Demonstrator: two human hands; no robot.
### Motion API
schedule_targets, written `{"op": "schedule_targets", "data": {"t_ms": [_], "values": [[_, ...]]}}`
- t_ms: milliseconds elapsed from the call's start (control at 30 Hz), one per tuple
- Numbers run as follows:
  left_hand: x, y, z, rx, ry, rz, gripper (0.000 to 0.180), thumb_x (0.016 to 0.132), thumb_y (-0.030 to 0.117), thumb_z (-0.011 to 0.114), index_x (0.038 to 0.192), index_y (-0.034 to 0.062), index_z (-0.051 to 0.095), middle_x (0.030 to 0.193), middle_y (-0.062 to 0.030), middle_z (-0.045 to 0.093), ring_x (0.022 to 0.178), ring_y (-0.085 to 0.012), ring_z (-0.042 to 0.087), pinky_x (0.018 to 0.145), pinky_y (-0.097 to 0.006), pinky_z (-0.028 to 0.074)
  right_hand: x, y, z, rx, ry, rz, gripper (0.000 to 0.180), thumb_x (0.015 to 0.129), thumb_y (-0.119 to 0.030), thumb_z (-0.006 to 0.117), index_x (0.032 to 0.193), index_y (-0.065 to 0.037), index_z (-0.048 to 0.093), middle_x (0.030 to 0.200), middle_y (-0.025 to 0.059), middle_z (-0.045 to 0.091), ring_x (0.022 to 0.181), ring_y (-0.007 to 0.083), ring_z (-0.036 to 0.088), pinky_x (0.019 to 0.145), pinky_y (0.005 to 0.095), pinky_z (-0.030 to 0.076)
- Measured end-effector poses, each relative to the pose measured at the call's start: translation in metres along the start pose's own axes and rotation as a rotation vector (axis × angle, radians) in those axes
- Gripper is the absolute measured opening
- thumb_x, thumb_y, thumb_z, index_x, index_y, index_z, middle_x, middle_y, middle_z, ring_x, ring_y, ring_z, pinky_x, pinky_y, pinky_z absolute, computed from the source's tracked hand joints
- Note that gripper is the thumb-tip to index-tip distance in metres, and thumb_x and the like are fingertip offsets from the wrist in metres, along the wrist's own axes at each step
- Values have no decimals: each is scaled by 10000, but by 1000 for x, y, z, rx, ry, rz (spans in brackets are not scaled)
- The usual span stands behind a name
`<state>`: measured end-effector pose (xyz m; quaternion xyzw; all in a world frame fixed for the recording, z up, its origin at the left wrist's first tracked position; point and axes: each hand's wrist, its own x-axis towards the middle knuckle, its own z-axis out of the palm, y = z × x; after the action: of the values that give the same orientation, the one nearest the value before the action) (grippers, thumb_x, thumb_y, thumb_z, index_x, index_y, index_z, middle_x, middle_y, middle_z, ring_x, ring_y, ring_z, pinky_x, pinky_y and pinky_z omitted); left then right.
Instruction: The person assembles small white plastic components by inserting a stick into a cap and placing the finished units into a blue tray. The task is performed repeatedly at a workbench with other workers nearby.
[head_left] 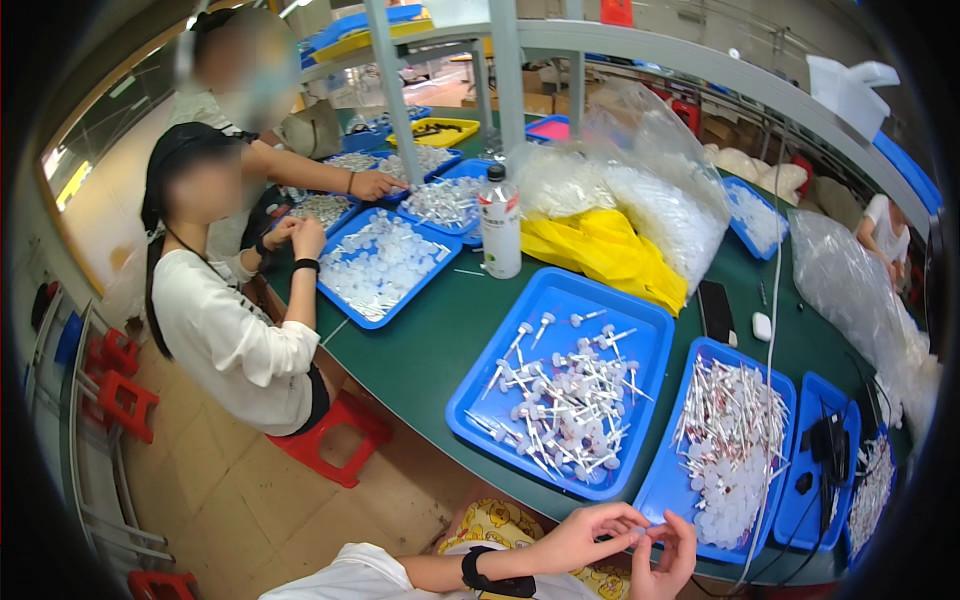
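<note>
My left hand [592,535] and my right hand [668,562] meet at the near table edge, over the front corner of a blue tray [661,492]. Their fingertips pinch together around something small that I cannot make out. In that tray lie a heap of thin white sticks [735,405] and a pile of translucent round caps [728,508]. Left of it, a larger blue tray [572,292] holds many white stems with translucent round heads [575,415]. A black band [478,568] circles my left wrist.
A white bottle [499,225] stands behind the larger tray, beside clear bags [660,210] and yellow plastic [605,250]. A phone [716,312] and a white case [762,327] lie rightward. A cable [772,370] crosses the right tray. Two co-workers sit or stand left, near a red stool [335,440].
</note>
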<state>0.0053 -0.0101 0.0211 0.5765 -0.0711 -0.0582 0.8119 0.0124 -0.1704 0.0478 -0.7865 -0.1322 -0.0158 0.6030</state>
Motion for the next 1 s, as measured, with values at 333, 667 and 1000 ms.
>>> {"op": "schedule_targets", "data": {"t_ms": [333, 667, 1000], "values": [[-13, 16, -23, -37, 229, -24, 202, 946, -6, 593, 1142, -43, 624, 1081, -94, 609, 967, -169, 674, 854, -271, 536, 38, -41, -19, -352, 10, -154, 242, 768, 54, 650, 1007, 11, 652, 856, 120, 626, 761, 219, 604, 693, 314, 473], [-12, 17, -24, 75, 246, 135, 214, 945, -48, 548, 1135, -30, 646, 1167, -117, 564, 1019, -185, 640, 908, -291, 540, 120, -80, -41, -728, 17, -275, 100, 828, -32, 641, 925, -14, 626, 826, 132, 624, 793, 308, 600, 719, 403, 463], [-24, 18, -28, 122, 138, -56, 284, 979, -28, 496, 1231, -28, 627, 1262, -132, 600, 1066, -202, 640, 944, -308, 508, 242, 1, -23, -1148, -270, -85, 110, 752, -65, 624, 831, 1, 664, 827, 223, 681, 808, 395, 675, 735, 462, 536]]}}
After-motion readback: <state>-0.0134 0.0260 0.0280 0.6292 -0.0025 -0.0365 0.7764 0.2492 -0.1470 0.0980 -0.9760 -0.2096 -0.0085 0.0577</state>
